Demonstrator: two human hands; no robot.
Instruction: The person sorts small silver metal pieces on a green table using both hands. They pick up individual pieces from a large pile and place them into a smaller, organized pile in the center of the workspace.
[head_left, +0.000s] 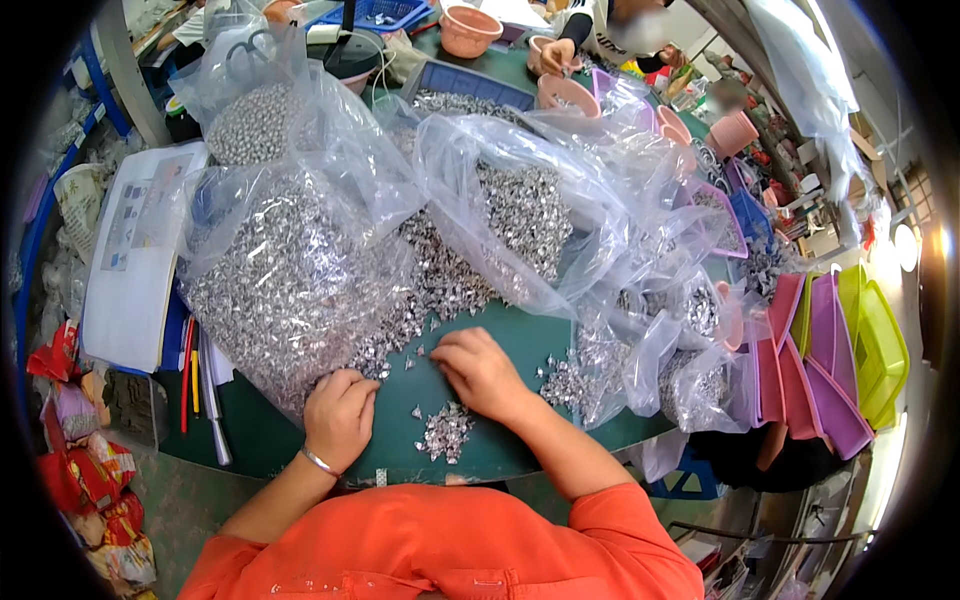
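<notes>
My left hand (341, 412), with a metal bangle at the wrist, rests at the near edge of a heap of small silver metal pieces (372, 352). Its fingers are curled together, and what they hold, if anything, is hidden. To its right, my right hand (482, 374) is bent over the green table (530, 340), fingers closed, their contents too small to make out. A few loose pieces (409, 364) lie between the hands. Nearer to me is a small separate pile of silver pieces (445, 433). Another small pile (563, 382) lies right of my right hand.
A large clear bag (290, 270) of silver pieces leans at the left; more open bags (520, 215) stand behind and right. Papers (135, 260) and pens (190, 375) lie far left. Stacked coloured trays (825, 350) stand right. Another person's hand (557, 57) is at pink bowls beyond.
</notes>
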